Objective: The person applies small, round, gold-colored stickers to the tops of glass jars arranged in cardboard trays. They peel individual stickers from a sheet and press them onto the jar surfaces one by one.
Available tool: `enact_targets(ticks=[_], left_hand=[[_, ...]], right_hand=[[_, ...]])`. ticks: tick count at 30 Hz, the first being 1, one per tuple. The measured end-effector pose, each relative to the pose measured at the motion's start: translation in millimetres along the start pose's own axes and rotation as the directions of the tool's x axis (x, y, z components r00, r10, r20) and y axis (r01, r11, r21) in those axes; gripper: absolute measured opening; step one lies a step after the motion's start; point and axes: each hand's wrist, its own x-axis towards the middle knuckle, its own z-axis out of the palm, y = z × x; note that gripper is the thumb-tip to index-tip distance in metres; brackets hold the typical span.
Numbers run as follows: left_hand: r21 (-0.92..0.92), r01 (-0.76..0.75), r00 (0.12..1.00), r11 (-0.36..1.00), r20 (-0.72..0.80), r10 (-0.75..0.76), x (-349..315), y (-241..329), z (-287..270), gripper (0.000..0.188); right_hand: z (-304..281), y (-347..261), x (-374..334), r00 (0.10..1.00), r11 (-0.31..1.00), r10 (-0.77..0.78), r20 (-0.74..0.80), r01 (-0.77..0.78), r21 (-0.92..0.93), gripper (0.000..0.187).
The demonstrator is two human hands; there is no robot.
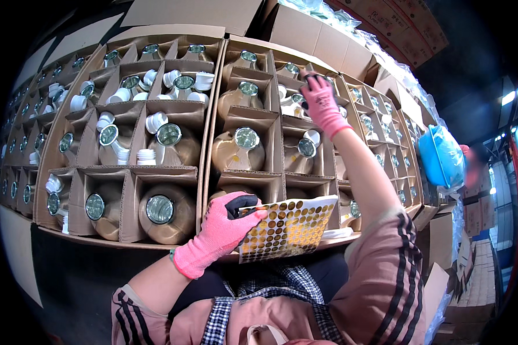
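My left hand [227, 227], in a pink glove with dark fingertips, grips the upper left corner of a sheet of round gold stickers [288, 227]. The sheet is tilted above the near edge of a divided carton; some of its spots look darker than others. My right hand [323, 106], gloved alike, reaches far over the same carton. Its fingers are apart and stretched out near the neck of a bottle [292, 68]; whether a small sticker sits on a fingertip cannot be made out. Close by stands a round gold-brown glass bottle [244, 146] with a clear mouth.
Another divided carton [126, 167] to the left holds bottles and white plastic caps [155, 122]. More such cartons stand on both sides. A blue basin [441, 155] with plastic film is at the right, beside a blurred person. Raised carton flaps [322, 37] stand at the back.
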Motion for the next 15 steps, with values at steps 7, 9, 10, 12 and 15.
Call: enact_targets(ticks=[7, 9, 10, 12, 15], left_hand=[[-0.163, 0.014, 0.998, 0.987, -0.051, -0.023, -11.8, 10.1, -9.6, 0.009], [-0.028, -0.089, 0.996, 0.996, -0.03, 0.088, -10.3, 7.5, -9.5, 0.01], [-0.062, -0.123, 0.992, 0.99, -0.035, 0.121, -8.9, 3.6, -6.5, 0.011], [-0.115, -0.122, 0.992, 0.986, -0.052, 0.117, -8.5, -0.1, -3.7, 0.011], [-0.077, -0.112, 0.993, 0.991, -0.034, 0.11, -6.8, 2.0, -5.5, 0.01]], right_hand=[[-175.4, -70.5, -69.4, 0.994, 0.704, 0.051, 0.094, -0.103, 0.703, 0.04], [-204.1, -86.5, -86.7, 0.973, 0.781, -0.106, 0.204, -0.045, 0.623, 0.045], [-204.2, -87.8, -91.1, 0.946, 0.743, -0.164, 0.278, -0.067, 0.666, 0.049], [-216.4, -88.7, -94.4, 0.941, 0.705, -0.097, 0.324, -0.164, 0.69, 0.048], [-223.1, -84.7, -98.7, 0.96, 0.665, -0.1, 0.262, -0.132, 0.735, 0.042]])
